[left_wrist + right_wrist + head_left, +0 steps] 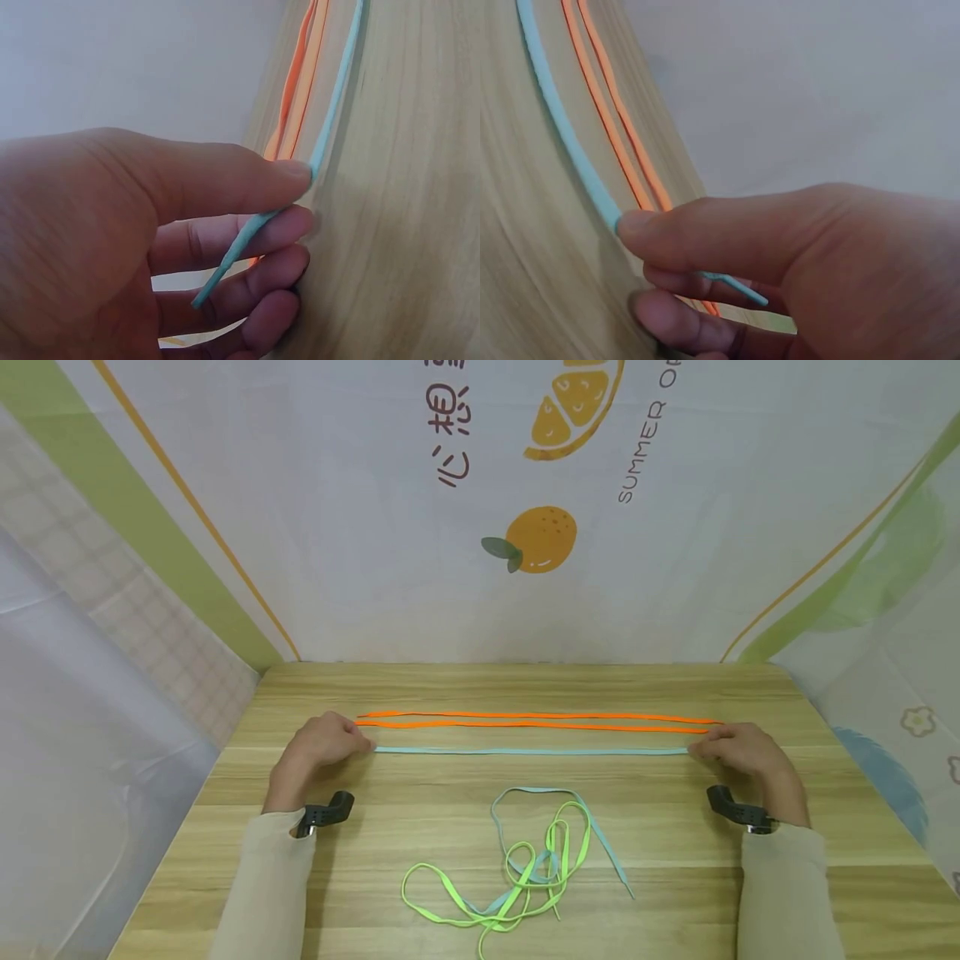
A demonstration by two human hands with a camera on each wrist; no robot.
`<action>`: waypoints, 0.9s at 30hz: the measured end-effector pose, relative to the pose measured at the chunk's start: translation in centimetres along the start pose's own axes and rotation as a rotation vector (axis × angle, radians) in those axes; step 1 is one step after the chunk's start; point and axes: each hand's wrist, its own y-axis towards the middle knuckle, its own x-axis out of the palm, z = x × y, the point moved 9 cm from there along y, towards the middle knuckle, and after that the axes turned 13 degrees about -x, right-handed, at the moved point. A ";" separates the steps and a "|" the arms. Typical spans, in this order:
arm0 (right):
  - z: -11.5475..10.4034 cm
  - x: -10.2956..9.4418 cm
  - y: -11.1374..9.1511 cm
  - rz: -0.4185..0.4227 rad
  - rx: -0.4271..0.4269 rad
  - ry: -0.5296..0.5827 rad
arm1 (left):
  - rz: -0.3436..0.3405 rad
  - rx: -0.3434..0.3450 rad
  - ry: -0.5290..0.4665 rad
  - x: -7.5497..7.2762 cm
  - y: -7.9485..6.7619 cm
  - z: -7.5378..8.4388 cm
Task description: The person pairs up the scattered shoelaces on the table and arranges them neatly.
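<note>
A light blue shoelace [525,751] runs straight across the table between my two hands. My left hand [322,743] pinches one end between thumb and forefinger; in the left wrist view the lace's tip [225,266] sticks out past the fingers. At the other end my right hand [742,750] pinches the same lace, its tip [742,289] poking out behind the thumb in the right wrist view. Just beyond it lie two orange lengths of shoelace [525,725], nearly parallel to the blue one. Both hands overlap the orange ends in the wrist views.
Nearer me lies a loose tangle of a yellow-green shoelace [450,885] and another light blue shoelace [600,835]. The wooden table [375,827] ends at the back against a white printed cloth [390,568]. Cloth also hangs on the left and right.
</note>
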 end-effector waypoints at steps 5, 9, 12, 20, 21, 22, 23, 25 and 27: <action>-0.3 0.2 0.1 -0.008 -0.012 -0.002 | 0.010 0.002 0.022 0.1 0.7 -0.5; -0.3 0.3 0.1 -0.008 -0.004 -0.018 | 0.005 -0.017 0.029 0.2 1.4 -1.1; -0.2 0.3 0.1 -0.010 0.010 -0.013 | 0.001 -0.042 0.038 0.3 1.5 -1.3; 0.0 -0.1 0.0 -0.014 0.030 -0.026 | 0.000 -0.094 0.059 -0.4 -0.3 -0.8; 0.0 -0.2 -0.1 -0.014 0.033 -0.029 | 0.000 -0.098 0.061 -0.5 -0.3 -0.8; 0.0 -0.3 -0.2 -0.014 0.035 -0.031 | 0.000 -0.101 0.062 -0.6 -0.4 -0.9; 0.0 -0.4 -0.3 -0.013 0.040 -0.030 | 0.000 -0.103 0.062 -0.7 -0.4 -1.0; 0.1 -0.5 -0.5 -0.015 0.046 -0.029 | 0.000 -0.105 0.062 -0.8 -0.3 -1.1; 0.1 -0.6 -0.6 -0.016 0.057 -0.017 | -0.004 -0.105 0.061 -0.8 -0.2 -1.3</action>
